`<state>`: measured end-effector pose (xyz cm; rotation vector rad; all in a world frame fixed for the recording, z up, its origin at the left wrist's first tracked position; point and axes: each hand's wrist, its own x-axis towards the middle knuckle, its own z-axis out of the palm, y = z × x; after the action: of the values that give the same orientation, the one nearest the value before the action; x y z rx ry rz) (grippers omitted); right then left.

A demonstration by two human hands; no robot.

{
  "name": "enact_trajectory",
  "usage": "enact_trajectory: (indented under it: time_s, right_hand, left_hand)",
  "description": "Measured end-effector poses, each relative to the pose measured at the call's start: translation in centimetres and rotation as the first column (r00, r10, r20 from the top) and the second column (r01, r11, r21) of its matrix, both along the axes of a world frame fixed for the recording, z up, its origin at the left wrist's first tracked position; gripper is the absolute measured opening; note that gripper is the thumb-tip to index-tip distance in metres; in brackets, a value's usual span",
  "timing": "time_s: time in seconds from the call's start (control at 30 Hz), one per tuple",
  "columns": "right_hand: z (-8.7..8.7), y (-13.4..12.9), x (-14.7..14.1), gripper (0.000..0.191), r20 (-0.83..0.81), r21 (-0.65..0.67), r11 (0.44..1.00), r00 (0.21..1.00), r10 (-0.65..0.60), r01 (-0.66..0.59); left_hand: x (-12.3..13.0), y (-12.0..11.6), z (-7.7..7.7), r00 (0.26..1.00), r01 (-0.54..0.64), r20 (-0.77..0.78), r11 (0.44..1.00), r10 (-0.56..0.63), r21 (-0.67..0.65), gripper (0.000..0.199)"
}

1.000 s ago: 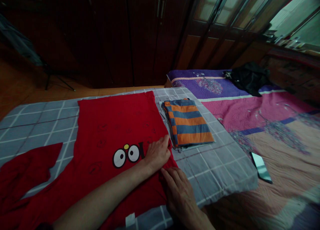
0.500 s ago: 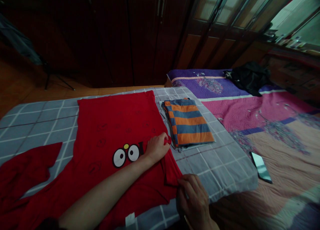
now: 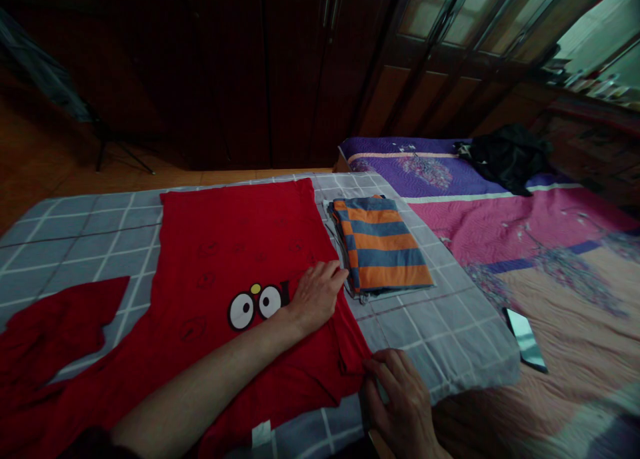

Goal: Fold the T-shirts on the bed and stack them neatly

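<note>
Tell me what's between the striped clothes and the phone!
Between the striped clothes and the phone, the head view shows just the checked sheet and a bit of bedspread.

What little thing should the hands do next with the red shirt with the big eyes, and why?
Maybe the right hand should gently tug its pinched edge of the red shirt outward, because the cloth near it looks creased, and the left hand lies on the shirt, where it could steady it.

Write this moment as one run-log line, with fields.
left hand: resting open on red eye-printed cloth shirt | right hand: pinching shirt's edge | beside shirt: folded orange-and-blue striped cloth
</note>
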<state>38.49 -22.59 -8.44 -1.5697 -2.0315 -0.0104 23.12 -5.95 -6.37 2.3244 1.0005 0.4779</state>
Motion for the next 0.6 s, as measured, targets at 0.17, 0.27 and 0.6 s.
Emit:
enact_trajectory:
  time_s: [0.17,0.27,0.6]
  right_hand:
    - [1.2,1.3,-0.6,0.033,0.063,0.051,0.999,0.998,-0.006,0.003]
    - [0.0,1.9,-1.5,0.061,0.206,-0.024,0.999,0.978,0.044,-0.039]
    - [-3.6,1.7,-1.0,0.080,0.424,0.006,0.978,0.886,0.185,-0.207]
  left_hand:
    - [-0.9,-0.9,-1.7,0.962,0.259,-0.141,0.947,-0.235,0.190,0.044]
    - [-1.3,-0.8,-3.8,0.955,0.262,-0.181,0.953,-0.233,0.155,0.062]
    - [-3.1,-1.4,-0.9,0.959,0.223,-0.189,0.974,-0.214,0.032,0.066]
